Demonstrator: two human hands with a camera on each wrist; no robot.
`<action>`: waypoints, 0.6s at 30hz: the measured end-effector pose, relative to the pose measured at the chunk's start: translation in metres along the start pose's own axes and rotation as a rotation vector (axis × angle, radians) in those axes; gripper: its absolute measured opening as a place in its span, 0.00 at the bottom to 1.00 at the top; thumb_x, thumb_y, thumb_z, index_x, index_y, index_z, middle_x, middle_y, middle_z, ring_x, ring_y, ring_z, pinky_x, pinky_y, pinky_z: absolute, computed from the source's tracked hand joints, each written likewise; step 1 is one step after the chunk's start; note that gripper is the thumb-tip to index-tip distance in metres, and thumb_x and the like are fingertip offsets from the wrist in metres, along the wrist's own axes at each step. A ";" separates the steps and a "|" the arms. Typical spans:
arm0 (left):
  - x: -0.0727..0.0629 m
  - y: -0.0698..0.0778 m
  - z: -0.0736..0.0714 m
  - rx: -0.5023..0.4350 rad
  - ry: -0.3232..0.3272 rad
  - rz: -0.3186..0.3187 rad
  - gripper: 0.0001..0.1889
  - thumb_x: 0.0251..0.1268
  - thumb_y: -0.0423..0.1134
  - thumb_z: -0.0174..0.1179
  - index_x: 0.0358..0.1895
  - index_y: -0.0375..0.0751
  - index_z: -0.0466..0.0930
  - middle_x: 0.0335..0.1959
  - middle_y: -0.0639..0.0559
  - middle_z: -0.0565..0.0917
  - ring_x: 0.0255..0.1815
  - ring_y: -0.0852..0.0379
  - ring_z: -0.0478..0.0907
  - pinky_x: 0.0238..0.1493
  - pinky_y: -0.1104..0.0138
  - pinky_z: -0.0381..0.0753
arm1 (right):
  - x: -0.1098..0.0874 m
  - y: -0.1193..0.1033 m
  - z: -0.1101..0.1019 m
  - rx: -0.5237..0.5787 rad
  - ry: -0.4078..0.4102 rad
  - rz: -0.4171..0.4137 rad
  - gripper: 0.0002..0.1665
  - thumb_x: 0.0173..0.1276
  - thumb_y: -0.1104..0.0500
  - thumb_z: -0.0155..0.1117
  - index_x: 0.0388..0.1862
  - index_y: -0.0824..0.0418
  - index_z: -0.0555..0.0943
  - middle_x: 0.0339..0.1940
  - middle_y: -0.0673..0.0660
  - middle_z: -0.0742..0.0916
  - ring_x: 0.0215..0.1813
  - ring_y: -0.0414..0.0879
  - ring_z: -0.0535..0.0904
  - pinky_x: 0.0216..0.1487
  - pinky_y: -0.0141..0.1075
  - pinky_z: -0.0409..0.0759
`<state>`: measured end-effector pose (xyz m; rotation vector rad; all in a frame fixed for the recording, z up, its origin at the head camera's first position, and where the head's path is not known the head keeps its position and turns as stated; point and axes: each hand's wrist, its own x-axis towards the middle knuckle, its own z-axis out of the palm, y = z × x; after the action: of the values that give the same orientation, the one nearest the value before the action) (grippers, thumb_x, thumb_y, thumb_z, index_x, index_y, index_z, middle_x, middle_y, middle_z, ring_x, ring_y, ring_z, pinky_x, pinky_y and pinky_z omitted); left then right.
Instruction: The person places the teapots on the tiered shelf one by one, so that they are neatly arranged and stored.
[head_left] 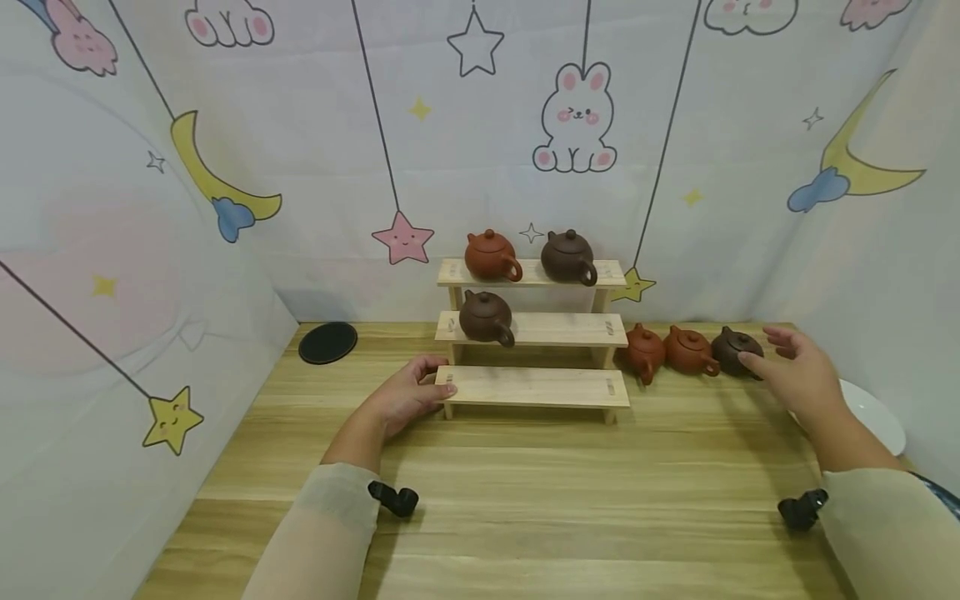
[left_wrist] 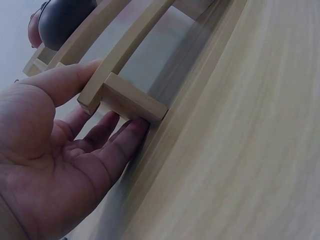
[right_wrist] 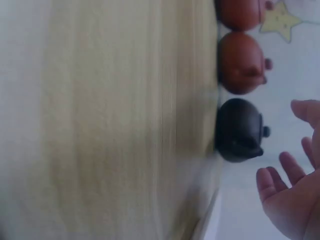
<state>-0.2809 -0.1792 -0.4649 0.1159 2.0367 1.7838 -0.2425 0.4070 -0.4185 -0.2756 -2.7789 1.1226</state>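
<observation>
My left hand (head_left: pixel 405 398) grips the left end of the lowest step of a three-step wooden display stand (head_left: pixel 532 386). In the left wrist view the thumb lies on the board and the fingers (left_wrist: pixel 132 137) curl by its leg. A red-brown teapot (head_left: pixel 490 257) and a dark brown teapot (head_left: pixel 567 257) sit on the top step; another dark teapot (head_left: pixel 484 317) stands at the left of the middle step. My right hand (head_left: pixel 804 379), fingers spread, is beside a dark teapot (right_wrist: pixel 239 131) on the table. Whether it touches that teapot is unclear.
Two red-brown teapots, one by the stand (head_left: pixel 645 350) and one beside it (head_left: pixel 687 350), line up along the back edge. A white plate (head_left: pixel 873 419) lies at the right, partly behind my right arm. A black round coaster (head_left: pixel 327 342) lies at the back left. Printed cloth (head_left: pixel 322 167) surrounds the table.
</observation>
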 end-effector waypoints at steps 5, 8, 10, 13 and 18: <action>-0.001 0.001 0.000 -0.005 -0.005 0.005 0.38 0.77 0.37 0.66 0.82 0.40 0.58 0.90 0.42 0.49 0.89 0.40 0.54 0.80 0.44 0.70 | 0.016 0.010 0.002 -0.009 -0.027 0.001 0.54 0.80 0.36 0.61 0.87 0.67 0.55 0.85 0.78 0.61 0.81 0.80 0.58 0.71 0.74 0.68; -0.001 0.000 0.001 -0.014 0.004 0.002 0.37 0.76 0.36 0.67 0.82 0.41 0.59 0.89 0.43 0.51 0.88 0.41 0.56 0.79 0.45 0.71 | 0.029 0.018 0.005 -0.023 -0.053 -0.001 0.58 0.78 0.36 0.64 0.87 0.70 0.52 0.84 0.81 0.60 0.80 0.82 0.58 0.71 0.75 0.67; -0.001 0.000 0.001 -0.011 0.006 0.004 0.37 0.76 0.36 0.67 0.82 0.41 0.59 0.89 0.43 0.53 0.87 0.41 0.58 0.79 0.45 0.72 | 0.038 0.023 0.006 -0.053 -0.073 -0.005 0.61 0.76 0.35 0.66 0.87 0.71 0.51 0.83 0.83 0.60 0.79 0.82 0.58 0.72 0.75 0.66; -0.001 0.000 0.001 -0.014 0.015 -0.004 0.37 0.76 0.36 0.68 0.82 0.42 0.60 0.88 0.43 0.54 0.87 0.42 0.60 0.78 0.46 0.72 | 0.048 0.029 0.005 -0.096 -0.111 -0.017 0.63 0.75 0.36 0.69 0.86 0.74 0.49 0.80 0.86 0.61 0.78 0.83 0.59 0.73 0.75 0.65; 0.000 0.000 0.001 -0.003 0.005 0.003 0.37 0.77 0.37 0.67 0.82 0.42 0.59 0.90 0.43 0.50 0.89 0.41 0.56 0.79 0.45 0.72 | 0.052 0.032 0.002 -0.100 -0.169 -0.005 0.65 0.75 0.37 0.70 0.87 0.74 0.46 0.80 0.86 0.61 0.78 0.84 0.57 0.74 0.75 0.62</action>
<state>-0.2802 -0.1786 -0.4653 0.1136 2.0380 1.7908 -0.2894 0.4394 -0.4392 -0.1915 -2.9874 1.0530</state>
